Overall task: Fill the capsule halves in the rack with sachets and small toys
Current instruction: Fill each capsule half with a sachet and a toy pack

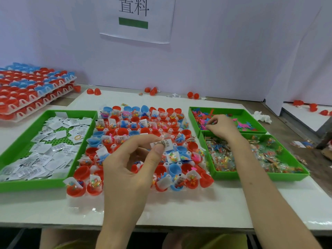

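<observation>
Pinching one sachet (pixel 169 143), the left grip (pixel 129 168) hangs over one rack (pixel 115 146); right grip's (pixel 221 125) hold unclear.

This is a packing station in a workshop: stacked racks (pixel 45 100) at the left, green trays (pixel 32 185) of sachets (pixel 45 151) and toys (pixel 242 125), a printed sign (pixel 136 18) on the partition (pixel 233 51) at the top.

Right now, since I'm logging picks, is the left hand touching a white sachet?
Touching. The head view shows the left hand pinching a white sachet between thumb and fingertips.
</observation>
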Demonstrator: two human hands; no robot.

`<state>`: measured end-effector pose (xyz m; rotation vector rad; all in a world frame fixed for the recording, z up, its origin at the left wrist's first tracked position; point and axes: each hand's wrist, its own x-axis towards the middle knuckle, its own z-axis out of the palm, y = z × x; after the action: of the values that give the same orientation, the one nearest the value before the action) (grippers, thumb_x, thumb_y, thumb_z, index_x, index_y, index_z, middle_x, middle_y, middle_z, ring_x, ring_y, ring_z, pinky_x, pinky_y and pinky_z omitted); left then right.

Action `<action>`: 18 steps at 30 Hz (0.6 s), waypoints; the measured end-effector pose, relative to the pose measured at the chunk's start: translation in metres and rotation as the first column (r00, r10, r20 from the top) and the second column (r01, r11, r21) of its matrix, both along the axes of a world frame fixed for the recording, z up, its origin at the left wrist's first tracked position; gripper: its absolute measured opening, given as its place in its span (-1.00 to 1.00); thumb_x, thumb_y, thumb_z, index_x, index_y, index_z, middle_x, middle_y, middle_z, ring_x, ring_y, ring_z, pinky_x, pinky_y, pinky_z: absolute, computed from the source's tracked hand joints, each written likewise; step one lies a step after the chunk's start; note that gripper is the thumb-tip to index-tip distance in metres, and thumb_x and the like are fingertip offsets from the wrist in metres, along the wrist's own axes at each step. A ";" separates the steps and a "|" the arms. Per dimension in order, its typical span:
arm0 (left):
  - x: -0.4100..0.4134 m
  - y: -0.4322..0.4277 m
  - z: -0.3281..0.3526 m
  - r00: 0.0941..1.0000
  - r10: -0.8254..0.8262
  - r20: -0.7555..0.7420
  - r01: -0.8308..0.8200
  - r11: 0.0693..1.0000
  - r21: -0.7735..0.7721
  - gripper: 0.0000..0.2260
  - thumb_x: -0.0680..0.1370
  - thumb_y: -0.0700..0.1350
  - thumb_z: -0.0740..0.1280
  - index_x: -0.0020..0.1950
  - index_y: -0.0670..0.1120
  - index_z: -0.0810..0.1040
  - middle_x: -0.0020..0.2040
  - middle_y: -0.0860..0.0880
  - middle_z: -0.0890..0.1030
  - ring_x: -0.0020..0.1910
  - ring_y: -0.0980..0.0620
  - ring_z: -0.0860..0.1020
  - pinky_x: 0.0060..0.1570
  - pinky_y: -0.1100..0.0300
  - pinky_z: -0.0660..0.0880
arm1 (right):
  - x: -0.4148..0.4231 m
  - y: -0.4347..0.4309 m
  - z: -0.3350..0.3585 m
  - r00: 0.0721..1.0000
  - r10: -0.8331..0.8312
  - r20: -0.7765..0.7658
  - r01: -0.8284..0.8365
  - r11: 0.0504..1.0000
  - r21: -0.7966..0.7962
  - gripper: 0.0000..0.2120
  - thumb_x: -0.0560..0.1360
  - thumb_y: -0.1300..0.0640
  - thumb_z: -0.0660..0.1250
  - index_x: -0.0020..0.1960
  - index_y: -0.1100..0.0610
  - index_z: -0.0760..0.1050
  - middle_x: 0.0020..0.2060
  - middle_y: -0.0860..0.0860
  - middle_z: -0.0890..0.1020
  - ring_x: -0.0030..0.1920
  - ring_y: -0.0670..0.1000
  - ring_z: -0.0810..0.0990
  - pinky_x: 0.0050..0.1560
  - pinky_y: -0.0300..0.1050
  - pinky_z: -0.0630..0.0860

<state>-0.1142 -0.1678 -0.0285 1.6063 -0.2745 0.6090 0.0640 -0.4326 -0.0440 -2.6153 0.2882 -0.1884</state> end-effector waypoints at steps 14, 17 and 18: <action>-0.003 -0.003 0.003 0.999 -0.035 0.002 0.035 0.999 0.009 -0.91 0.50 -0.03 0.41 -0.07 0.17 0.65 -0.26 0.12 0.64 -0.25 0.08 0.60 -0.26 0.31 0.56 | -0.010 -0.007 0.004 0.912 -0.112 0.395 0.006 0.966 0.259 -0.92 0.48 0.23 0.48 -0.10 0.06 0.66 -0.23 -0.09 0.65 -0.17 -0.19 0.59 -0.22 -0.37 0.40; -0.003 -0.002 0.003 0.999 -0.038 -0.009 0.038 0.999 0.003 -0.92 0.50 -0.02 0.41 -0.07 0.17 0.65 -0.26 0.10 0.65 -0.24 0.05 0.61 -0.25 0.32 0.55 | -0.011 -0.007 0.006 0.872 -0.130 0.472 -0.016 0.956 0.293 -0.90 0.47 0.24 0.48 -0.11 0.06 0.64 -0.23 -0.07 0.67 -0.18 -0.16 0.62 -0.16 -0.35 0.48; -0.002 -0.002 0.003 0.999 -0.035 -0.006 0.035 0.999 -0.001 -0.92 0.50 -0.02 0.41 -0.07 0.17 0.65 -0.26 0.09 0.65 -0.25 0.06 0.61 -0.25 0.34 0.54 | -0.011 -0.007 0.007 0.858 -0.136 0.495 -0.020 0.955 0.297 -0.91 0.47 0.24 0.48 -0.11 0.07 0.64 -0.24 -0.06 0.67 -0.20 -0.15 0.63 -0.14 -0.31 0.53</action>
<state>-0.1166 -0.1699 -0.0256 1.5990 -0.2971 0.5770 0.0527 -0.4392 -0.0367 -2.1619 0.1874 -0.7865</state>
